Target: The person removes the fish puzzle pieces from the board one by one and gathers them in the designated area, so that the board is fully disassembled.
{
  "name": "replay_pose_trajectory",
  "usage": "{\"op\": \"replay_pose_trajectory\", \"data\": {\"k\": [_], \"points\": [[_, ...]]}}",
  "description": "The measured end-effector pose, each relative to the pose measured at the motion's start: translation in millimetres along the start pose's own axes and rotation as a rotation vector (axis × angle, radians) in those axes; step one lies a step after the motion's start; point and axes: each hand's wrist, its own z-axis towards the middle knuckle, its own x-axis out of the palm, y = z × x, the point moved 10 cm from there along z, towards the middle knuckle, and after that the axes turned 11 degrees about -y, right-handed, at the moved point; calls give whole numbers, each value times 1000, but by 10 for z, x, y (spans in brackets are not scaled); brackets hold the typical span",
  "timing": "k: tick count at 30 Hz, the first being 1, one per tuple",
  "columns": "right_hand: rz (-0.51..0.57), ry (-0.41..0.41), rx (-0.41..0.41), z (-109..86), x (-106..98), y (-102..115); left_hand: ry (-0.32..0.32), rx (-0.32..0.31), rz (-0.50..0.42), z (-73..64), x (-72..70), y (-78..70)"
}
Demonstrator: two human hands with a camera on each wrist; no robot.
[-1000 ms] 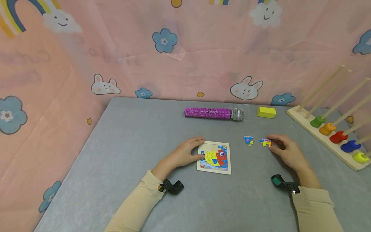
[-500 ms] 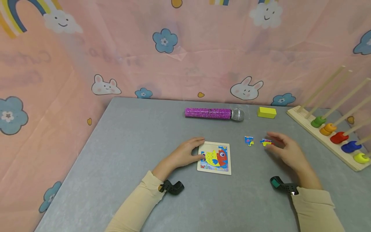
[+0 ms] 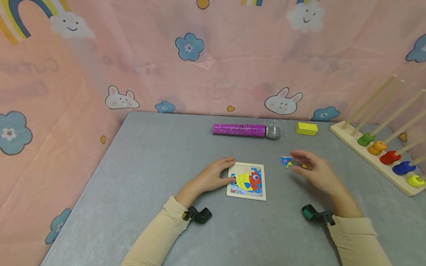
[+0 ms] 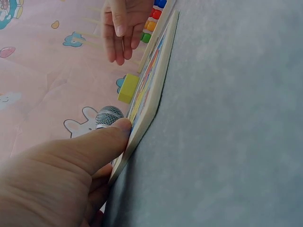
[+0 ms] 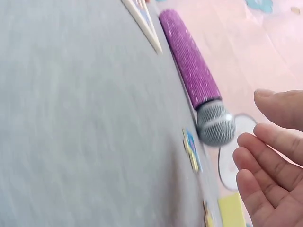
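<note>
Plainly, the board (image 3: pixel 263 184) lies flat on the bench (image 3: pixel 186 147) with its fish picture upward, and it sits where it did a second ago; its upper left part looks pale and bare, which I judge to be unfilled space. The left hand (image 3: pixel 208 178) holds its left edge, thumb on the rim, unmoved. What has changed is the right hand (image 3: pixel 314 171): its fingertips were at the right piece (image 3: pixel 304 166) and now reach leftward past it, close to the left piece (image 3: pixel 286 161). That hand is fairly wide, thumb apart from the fingers, holding nothing, so both pieces remain loose on the bench, off to the right of the board. Fingers hide much of the right piece in the head view, and the right wrist camera catches it only blurred at the bottom edge, so its print is hard to read. The left wrist camera sees the board almost edge-on, and the left hand's fingers are partly covered by its own thumb side. Farther out lie the mic (image 3: pixel 239 130) and the block (image 3: pixel 306 129), then the rack (image 3: pixel 369 157), which the head view cuts off at right.
</note>
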Motion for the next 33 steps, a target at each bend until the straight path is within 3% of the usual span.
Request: {"op": "replay_pose_trajectory", "data": {"k": [17, 22, 33], "points": [[12, 224, -44, 1, 689, 348, -8, 14, -1, 1, -7, -2], [19, 265, -10, 31, 848, 400, -11, 12, -1, 4, -4, 17], [-89, 211, -133, 29, 954, 430, -2, 11, 1, -5, -20, 1]]}}
